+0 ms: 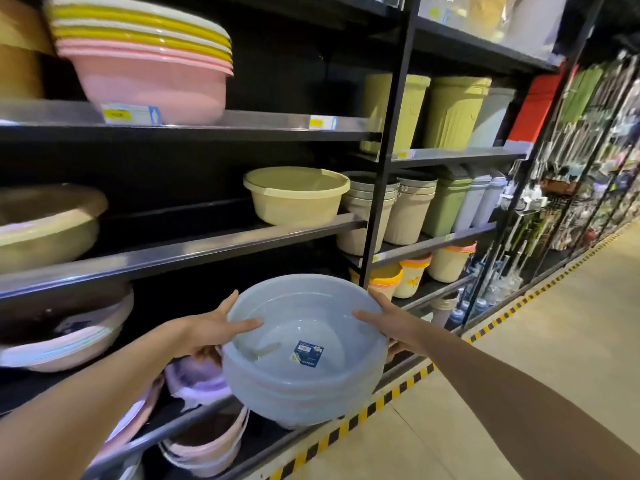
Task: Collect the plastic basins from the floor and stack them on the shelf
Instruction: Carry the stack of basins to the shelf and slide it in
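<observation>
Far left, middle shelf (180, 252): tan basin (45, 226), partly cut off by the frame edge. Below it, a brown-and-pink nested set (65, 327) tilted on its side. Top shelf left: stack of pink, yellow and white basins (145, 53), upright, with a yellow price tag (130, 114) on the shelf edge in front; print too blurred to read.

Left hand (211, 329) grips the left rim of the grey basin (304, 351), thumb inside the bowl, fingers wrapped under the outside wall. Basin is held in the air in front of the lower shelves, tilted toward the camera, mouth up. Looks like several nested basins, pinkish edges showing through the translucent wall. Dark blue sticker (307, 353) on the inside bottom, white text upside down and not legible.

Below the basin: lilac basins (197, 379) and a pink-rimmed set (207, 445) on the bottom shelves.

Middle shelf centre: single cream basin (296, 195), upright, near the black upright post (388, 140).

Right hand (388, 322) grips the right rim, thumb inside, fingers beneath.

Right bay: green bins (450, 112) above, beige bins (408, 209) below. Small yellow shelf tags, unreadable. Yellow-black hazard tape (381, 400) runs along the floor edge.
</observation>
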